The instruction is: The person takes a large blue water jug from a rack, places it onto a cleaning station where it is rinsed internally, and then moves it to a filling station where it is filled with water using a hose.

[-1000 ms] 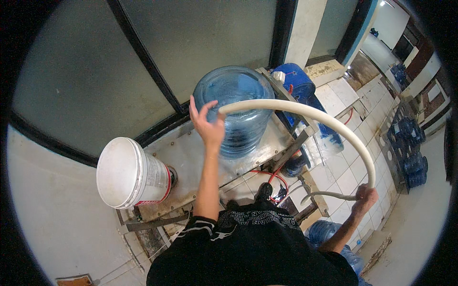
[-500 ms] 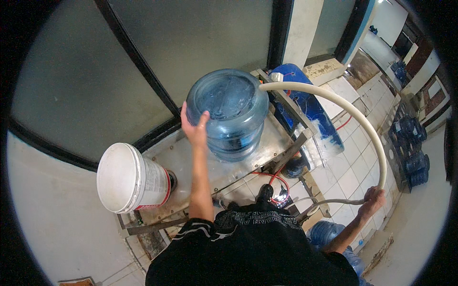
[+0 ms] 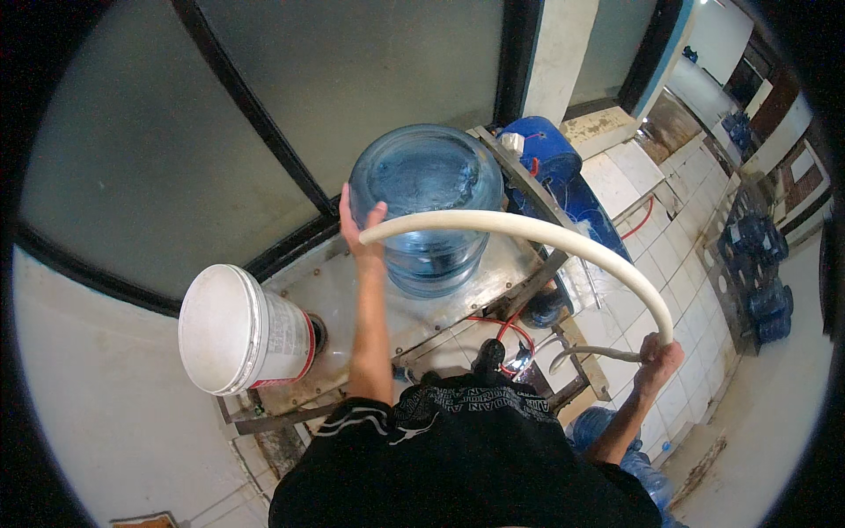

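Note:
A large clear-blue water jug (image 3: 429,167) stands on a metal bench (image 3: 341,295), its broad round end facing up. My left hand (image 3: 363,224) steadies the jug's left side, thumb and fingers spread around the curve. At the right, my right hand (image 3: 658,363) is closed around a thick cream-coloured hose (image 3: 563,236). From that hand the hose arches up and left across the front of the jug. Its free end lies in view close to my left wrist; whether it touches is unclear. A thinner length of hose trails left from my right hand.
A white lidded bucket (image 3: 220,330) sits at the bench's left end. Beyond the metal frame is a blue tub (image 3: 585,211) holding water. Red tubing (image 3: 519,333) loops below the bench. More blue jugs stand by my right arm (image 3: 598,427) and along the right wall (image 3: 757,268).
My right hand has moved left and slightly inward. The hose's free end has swung from the jug's right side across its front to my left wrist. The jug has shifted slightly right.

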`<state>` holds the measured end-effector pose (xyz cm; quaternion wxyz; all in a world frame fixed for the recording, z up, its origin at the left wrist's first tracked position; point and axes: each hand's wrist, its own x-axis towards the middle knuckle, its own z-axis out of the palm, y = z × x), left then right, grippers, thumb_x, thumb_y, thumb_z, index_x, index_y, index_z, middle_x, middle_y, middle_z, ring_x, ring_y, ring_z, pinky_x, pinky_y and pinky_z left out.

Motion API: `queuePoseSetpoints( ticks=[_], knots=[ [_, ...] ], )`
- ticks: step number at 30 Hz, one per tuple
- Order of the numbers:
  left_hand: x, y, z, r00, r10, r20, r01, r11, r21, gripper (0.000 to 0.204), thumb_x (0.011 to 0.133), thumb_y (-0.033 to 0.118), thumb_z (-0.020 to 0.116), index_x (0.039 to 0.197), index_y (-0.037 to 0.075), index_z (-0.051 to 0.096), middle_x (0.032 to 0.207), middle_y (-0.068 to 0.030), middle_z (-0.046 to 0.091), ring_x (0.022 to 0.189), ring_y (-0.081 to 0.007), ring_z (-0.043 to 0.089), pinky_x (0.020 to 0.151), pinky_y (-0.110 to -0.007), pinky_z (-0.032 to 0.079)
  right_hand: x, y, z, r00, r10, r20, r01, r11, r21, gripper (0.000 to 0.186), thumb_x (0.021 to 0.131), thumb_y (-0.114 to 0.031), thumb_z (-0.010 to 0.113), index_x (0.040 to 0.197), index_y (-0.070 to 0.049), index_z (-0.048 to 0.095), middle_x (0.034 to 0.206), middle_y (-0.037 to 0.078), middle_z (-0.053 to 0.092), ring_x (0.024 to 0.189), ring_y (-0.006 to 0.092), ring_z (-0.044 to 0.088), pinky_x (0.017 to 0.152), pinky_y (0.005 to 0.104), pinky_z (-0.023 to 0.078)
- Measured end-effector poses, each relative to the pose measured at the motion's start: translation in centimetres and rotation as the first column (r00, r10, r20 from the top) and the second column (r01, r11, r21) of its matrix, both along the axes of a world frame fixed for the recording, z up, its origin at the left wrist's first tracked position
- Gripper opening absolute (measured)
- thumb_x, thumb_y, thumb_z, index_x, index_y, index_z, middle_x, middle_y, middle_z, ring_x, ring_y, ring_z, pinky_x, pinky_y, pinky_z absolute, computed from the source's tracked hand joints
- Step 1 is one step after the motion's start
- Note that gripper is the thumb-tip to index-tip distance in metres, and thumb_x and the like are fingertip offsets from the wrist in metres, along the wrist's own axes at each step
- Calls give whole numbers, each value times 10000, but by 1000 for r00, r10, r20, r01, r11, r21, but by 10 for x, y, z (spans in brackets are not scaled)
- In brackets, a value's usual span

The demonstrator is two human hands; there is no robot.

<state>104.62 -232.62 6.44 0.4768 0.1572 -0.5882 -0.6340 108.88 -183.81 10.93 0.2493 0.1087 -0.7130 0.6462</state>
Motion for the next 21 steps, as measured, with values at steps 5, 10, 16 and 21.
queuePoseSetpoints(
  ticks=[5,10,16,21],
  knots=[
    [14,-5,13,997,41,-71,-8,907,422,725,783,157,704,1373,-36,330,1384,-204,380,1270,-280,381,1080,-363,252,8,31,-13,999,-47,16,48,995,-92,525,901,-527,475,666,-60,425,522,-14,368,427,67,315,381,224,196],
    [22,64,-10,974,225,-1,-225,974,-17,702,819,186,681,1375,-39,316,1402,-213,341,1298,-272,340,1084,-350,243,19,43,5,959,-284,21,284,953,-106,512,932,-479,441,631,-65,430,519,3,376,437,84,321,396,237,200],
    [19,-23,20,975,-221,-40,223,931,289,726,829,140,667,1401,-29,252,1442,-209,269,1297,-277,337,1079,-368,254,8,53,0,947,-320,26,321,946,-41,494,966,-455,404,654,-72,425,530,4,386,438,78,316,397,240,210],
    [21,56,13,982,187,-35,-175,961,215,692,826,114,655,1392,-27,281,1414,-191,328,1289,-268,345,1070,-359,266,-16,21,-14,969,-239,61,245,959,-139,443,982,-370,413,620,-120,363,526,-32,351,431,56,290,384,229,206]
  ],
)
